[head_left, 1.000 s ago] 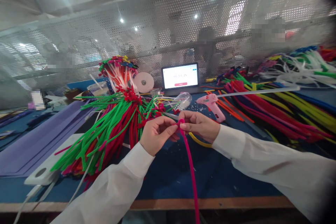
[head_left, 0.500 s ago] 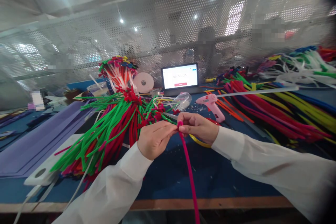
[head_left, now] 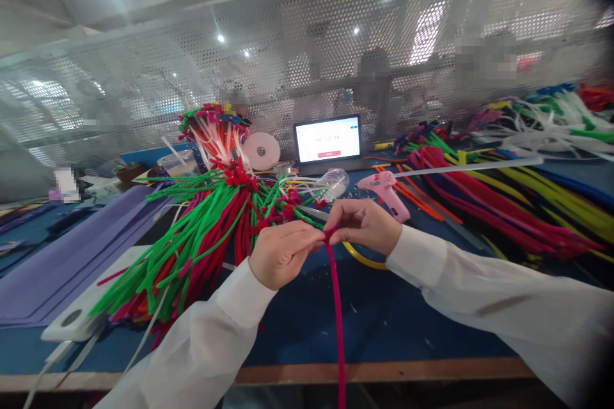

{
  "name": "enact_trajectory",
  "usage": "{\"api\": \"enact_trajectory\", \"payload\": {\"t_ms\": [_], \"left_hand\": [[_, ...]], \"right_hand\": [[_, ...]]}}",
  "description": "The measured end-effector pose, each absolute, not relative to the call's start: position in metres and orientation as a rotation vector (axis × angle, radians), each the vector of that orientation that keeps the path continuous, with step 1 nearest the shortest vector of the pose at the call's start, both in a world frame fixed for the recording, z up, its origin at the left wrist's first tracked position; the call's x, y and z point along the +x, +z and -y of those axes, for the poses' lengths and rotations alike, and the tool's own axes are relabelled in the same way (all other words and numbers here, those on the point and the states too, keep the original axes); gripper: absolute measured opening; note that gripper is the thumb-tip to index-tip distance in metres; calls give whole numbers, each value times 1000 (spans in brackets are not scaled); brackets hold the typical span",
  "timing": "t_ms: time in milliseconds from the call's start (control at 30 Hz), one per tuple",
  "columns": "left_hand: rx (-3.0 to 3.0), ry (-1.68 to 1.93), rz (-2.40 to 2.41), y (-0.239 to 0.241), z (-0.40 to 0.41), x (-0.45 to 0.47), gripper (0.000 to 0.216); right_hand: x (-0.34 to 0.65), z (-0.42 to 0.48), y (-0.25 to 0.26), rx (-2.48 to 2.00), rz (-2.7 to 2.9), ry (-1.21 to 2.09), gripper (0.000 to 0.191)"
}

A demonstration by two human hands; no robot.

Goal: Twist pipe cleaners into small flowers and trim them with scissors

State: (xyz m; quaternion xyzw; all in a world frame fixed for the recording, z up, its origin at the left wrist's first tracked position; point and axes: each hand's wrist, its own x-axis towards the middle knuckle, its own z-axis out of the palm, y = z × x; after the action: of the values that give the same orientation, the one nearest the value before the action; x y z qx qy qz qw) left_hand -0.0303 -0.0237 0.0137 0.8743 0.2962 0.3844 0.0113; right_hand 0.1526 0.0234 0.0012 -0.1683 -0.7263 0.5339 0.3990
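A magenta pipe cleaner [head_left: 338, 319] hangs down from my fingertips past the table's front edge. My left hand [head_left: 285, 252] pinches its upper end from the left. From the right, my right hand [head_left: 363, 225] grips the same end between thumb and forefinger. The fingertips of both hands nearly meet, so the very top of the pipe cleaner is partly hidden. Behind my left hand lies a large bundle of green pipe cleaners [head_left: 187, 236] with red tips. Scissors with yellow handles [head_left: 362, 258] lie beneath my right hand, partly covered.
A pink glue gun [head_left: 387, 194] lies behind my right hand. Colourful pipe cleaners [head_left: 503, 204] spread over the right side. A tablet [head_left: 329, 139] showing a timer stands at the back by a perforated screen. Purple sheets [head_left: 71, 255] and a white power strip [head_left: 79, 323] are at left.
The hanging length of the magenta pipe cleaner has swung slightly left. My right fingers have shifted a little at its upper end; my left hand stays nearly in place.
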Motion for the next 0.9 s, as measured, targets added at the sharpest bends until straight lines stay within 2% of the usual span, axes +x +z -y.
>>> {"api": "enact_trajectory", "payload": {"t_ms": [433, 567, 733, 900], "left_hand": [[2569, 1136, -873, 16, 24, -29, 22], [2222, 1198, -984, 17, 24, -26, 16], [1674, 1222, -1016, 9, 19, -19, 26], [1593, 1235, -996, 9, 21, -13, 14]], "right_hand": [[154, -22, 3, -544, 1848, 1354, 16], [154, -23, 3, -520, 1850, 1284, 16], [154, -22, 2, -536, 1800, 1101, 17], [152, -25, -2, -486, 1819, 1107, 21]]}}
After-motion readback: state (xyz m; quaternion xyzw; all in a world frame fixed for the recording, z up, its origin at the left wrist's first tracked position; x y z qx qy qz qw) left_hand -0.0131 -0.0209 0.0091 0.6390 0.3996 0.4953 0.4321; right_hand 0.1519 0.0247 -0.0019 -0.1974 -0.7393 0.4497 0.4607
